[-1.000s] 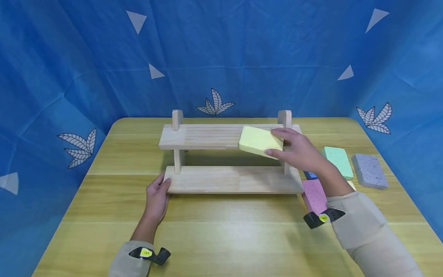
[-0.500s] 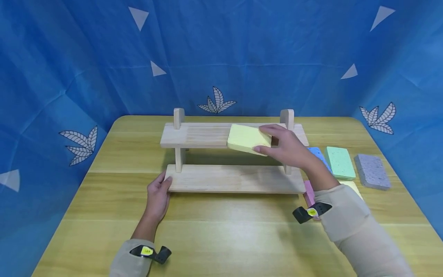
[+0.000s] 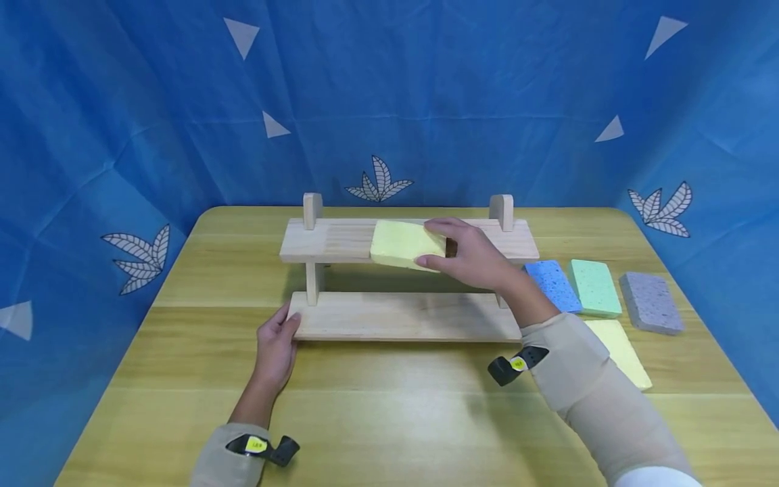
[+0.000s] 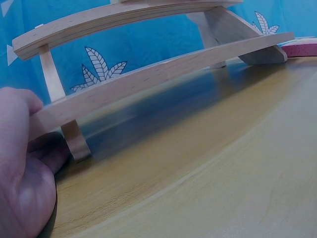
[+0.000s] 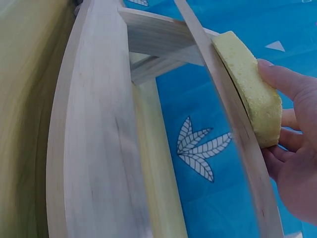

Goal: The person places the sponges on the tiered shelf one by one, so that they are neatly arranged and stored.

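Observation:
A two-tier wooden shelf [image 3: 389, 318] stands in the middle of the table. My right hand [image 3: 468, 253] grips a pale yellow sponge [image 3: 404, 242] by its right end, thumb in front and fingers behind. In the right wrist view the sponge [image 5: 250, 89] lies right along the edge of the upper board [image 5: 233, 114]. My left hand [image 3: 276, 348] holds the left end of the lower board; in the left wrist view the thumb is over the board [image 4: 124, 91] and the fingers are beneath it.
Right of the shelf lie a blue sponge [image 3: 552, 285], a green sponge [image 3: 595, 287], a grey sponge [image 3: 652, 302] and a second yellow sponge [image 3: 623, 355]. A pink sponge [image 4: 302, 49] shows past the shelf's far end. Blue cloth [image 3: 426, 88] hangs behind the table.
My right hand has carried the yellow sponge leftward along the upper board, from its right end toward the middle. The left hand keeps its hold on the lower board.

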`<state>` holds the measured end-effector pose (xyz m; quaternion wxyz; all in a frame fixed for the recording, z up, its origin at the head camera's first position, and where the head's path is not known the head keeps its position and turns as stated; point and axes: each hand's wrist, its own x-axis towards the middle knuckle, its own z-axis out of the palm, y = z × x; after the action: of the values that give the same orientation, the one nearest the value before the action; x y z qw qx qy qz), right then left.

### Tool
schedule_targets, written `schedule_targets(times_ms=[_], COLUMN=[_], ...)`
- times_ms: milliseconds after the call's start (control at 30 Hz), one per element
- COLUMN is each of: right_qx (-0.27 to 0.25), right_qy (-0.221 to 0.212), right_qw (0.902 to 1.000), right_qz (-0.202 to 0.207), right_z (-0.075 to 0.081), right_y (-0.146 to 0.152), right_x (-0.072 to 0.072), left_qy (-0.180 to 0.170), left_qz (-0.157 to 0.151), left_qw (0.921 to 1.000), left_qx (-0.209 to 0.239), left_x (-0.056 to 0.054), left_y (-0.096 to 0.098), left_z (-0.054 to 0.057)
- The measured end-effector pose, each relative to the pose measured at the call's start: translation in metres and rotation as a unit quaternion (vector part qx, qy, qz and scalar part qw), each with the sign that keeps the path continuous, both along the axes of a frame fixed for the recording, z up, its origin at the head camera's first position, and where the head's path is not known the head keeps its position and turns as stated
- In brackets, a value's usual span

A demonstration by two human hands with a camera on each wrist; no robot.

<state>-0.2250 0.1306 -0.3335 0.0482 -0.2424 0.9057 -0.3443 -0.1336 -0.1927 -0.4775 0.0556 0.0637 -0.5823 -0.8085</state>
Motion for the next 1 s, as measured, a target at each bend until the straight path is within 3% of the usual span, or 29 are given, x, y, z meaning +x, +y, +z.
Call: schedule_targets(times_ms=[1000], right_qx=[-0.021], right_qy=[-0.022], right_qw=[0.9979], right_qz=[0.056], right_z=[0.0], right_y=[-0.059], right_x=[-0.012], left_qy=[-0.001], left_qz=[0.006], left_qw=[1.0], left_qx=[-0.003], left_x=[0.001], left_y=[0.001], left_z=[0.001])
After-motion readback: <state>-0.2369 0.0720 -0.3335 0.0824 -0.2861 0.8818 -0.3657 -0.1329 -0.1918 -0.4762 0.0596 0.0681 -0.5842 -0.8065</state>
